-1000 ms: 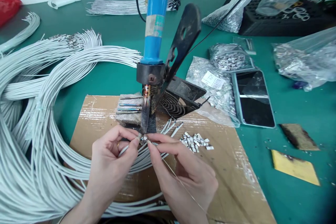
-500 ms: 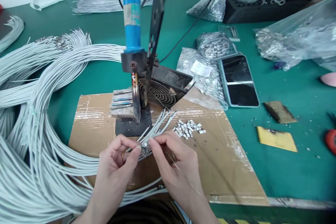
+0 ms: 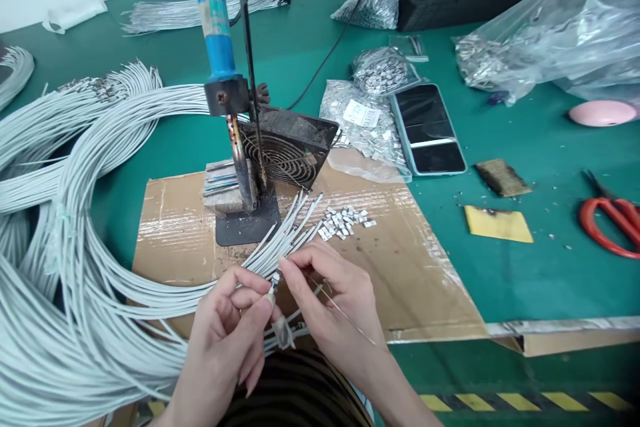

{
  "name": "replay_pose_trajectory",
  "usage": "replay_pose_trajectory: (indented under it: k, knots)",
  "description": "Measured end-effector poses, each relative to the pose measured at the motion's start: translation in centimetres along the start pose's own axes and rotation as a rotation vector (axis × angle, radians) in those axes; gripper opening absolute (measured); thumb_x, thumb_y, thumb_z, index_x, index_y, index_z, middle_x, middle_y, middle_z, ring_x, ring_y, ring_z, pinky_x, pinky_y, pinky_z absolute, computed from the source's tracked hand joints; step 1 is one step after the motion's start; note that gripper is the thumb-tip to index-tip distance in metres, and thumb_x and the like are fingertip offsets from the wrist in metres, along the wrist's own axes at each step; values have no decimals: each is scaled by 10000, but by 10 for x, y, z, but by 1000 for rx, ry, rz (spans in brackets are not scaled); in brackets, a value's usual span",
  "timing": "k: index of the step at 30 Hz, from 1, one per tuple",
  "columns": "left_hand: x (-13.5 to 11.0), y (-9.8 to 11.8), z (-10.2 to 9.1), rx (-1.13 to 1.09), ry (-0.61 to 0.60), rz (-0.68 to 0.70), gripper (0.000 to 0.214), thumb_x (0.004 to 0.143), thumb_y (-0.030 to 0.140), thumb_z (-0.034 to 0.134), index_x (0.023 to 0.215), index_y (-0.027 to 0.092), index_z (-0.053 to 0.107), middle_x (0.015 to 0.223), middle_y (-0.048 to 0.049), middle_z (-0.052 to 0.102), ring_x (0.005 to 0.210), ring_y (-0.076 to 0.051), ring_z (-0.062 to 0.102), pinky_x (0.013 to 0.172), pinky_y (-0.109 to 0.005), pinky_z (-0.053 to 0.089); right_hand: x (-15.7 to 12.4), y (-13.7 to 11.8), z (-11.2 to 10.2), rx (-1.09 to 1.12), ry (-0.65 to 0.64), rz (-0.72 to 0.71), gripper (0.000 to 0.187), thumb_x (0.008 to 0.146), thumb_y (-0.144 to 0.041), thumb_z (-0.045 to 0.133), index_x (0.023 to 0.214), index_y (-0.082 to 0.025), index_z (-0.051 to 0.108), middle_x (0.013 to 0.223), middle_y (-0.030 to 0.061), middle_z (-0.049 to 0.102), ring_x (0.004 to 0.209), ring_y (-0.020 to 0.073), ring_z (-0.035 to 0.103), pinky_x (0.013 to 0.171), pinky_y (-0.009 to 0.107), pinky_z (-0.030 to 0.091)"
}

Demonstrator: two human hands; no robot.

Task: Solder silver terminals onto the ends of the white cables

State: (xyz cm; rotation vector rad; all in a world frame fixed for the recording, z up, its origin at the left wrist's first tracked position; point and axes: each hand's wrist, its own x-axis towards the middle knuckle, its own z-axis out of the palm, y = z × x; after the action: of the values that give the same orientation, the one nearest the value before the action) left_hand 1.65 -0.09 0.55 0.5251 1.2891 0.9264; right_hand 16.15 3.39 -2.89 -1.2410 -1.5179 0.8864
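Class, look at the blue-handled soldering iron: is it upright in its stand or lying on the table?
Upright, leaning slightly: the soldering iron sits clamped in its stand, handle up, tip down.

Left hand (image 3: 225, 337), right hand (image 3: 343, 300) on wire (image 3: 274, 279)

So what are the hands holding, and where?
The left hand pinches a thin white insulated wire just below its tip; the right hand grips the tip itself.

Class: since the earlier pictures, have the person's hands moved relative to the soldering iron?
Yes. The left hand and right hand, pinching a white wire, have drawn back from the soldering iron tip, toward the person.
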Motion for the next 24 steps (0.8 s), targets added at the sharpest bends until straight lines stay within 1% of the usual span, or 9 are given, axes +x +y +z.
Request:
replay_pose_trajectory:
  k: [11, 14, 20, 24]
  knots:
    - [-6, -4, 0, -2, -7, 14, 304, 871, 440, 833, 898, 192, 658, 678, 48, 693, 321, 19, 286, 324, -100, 350, -5, -3, -3, 42, 23, -27, 269, 975, -148, 645, 714, -206, 619, 667, -29, 607, 642, 130, 548, 588, 253, 454]
    - [-6, -5, 0, -19, -10, 22, 300, 870, 433, 840, 901, 194, 660, 655, 66, 673, 325, 21, 288, 329, -88, 349, -5, -3, -4, 42, 26, -37, 268, 975, -142, 643, 715, -206, 627, 665, -25, 605, 644, 133, 553, 588, 255, 458]
    - [-7, -7, 0, -19, -10, 37, 307, 875, 439, 838, 914, 189, 665, 665, 62, 696, 327, 29, 278, 333, -78, 350, -5, -3, -4, 41, 39, -46, 273, 967, -140, 646, 703, -203, 619, 652, -28, 597, 631, 130, 556, 572, 248, 449]
    - [-8, -8, 1, -4, 9, 48, 310, 873, 445, 840, 908, 190, 667, 622, 85, 645, 328, 27, 283, 334, -72, 351, -6, -3, -5, 38, 46, -34, 273, 962, -147, 649, 697, -206, 625, 642, -27, 602, 620, 134, 561, 561, 250, 454]
